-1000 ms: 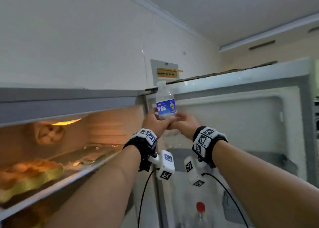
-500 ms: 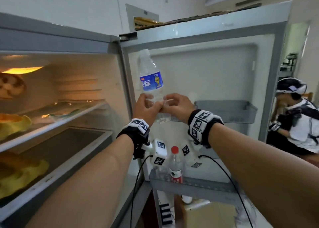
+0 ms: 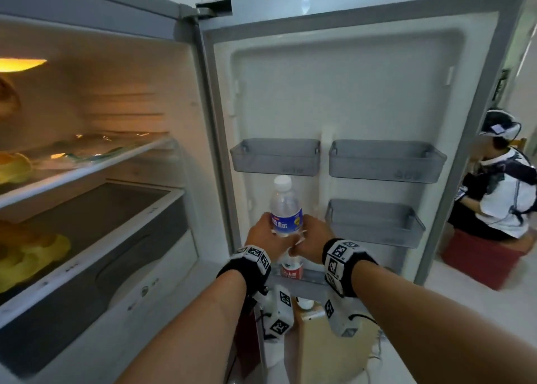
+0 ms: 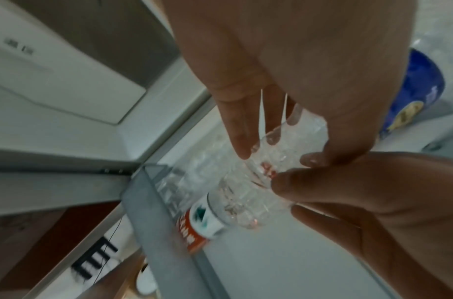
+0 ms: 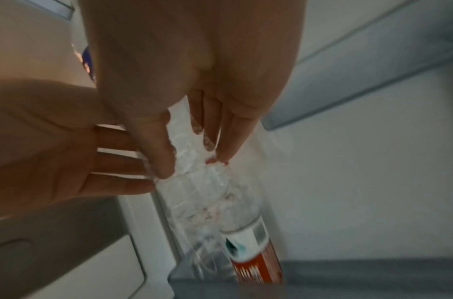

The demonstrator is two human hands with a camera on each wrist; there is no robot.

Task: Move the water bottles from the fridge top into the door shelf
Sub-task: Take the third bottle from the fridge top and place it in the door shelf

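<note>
I hold a clear water bottle (image 3: 286, 206) with a blue label and white cap upright in front of the open fridge door. My left hand (image 3: 263, 234) grips its lower body from the left and my right hand (image 3: 312, 235) grips it from the right. The left wrist view shows my left hand (image 4: 276, 155) round the ribbed base of the water bottle (image 4: 289, 139). In the right wrist view my right hand (image 5: 192, 159) wraps the same part. Just below stands a red-labelled bottle (image 3: 292, 270) in the bottom door shelf (image 3: 312, 280); its cap is hidden.
Three grey door bins (image 3: 274, 157) (image 3: 386, 160) (image 3: 374, 224) hang above and to the right. The lit fridge compartment (image 3: 96, 163) with yellow food lies left. A person (image 3: 505, 197) sits on a red stool (image 3: 482, 258) at right. A cardboard box (image 3: 328, 343) stands on the floor.
Both hands have brought the blue-labelled bottle down from fridge-top height to just above the bottom door shelf. The head view has tilted downward with it.
</note>
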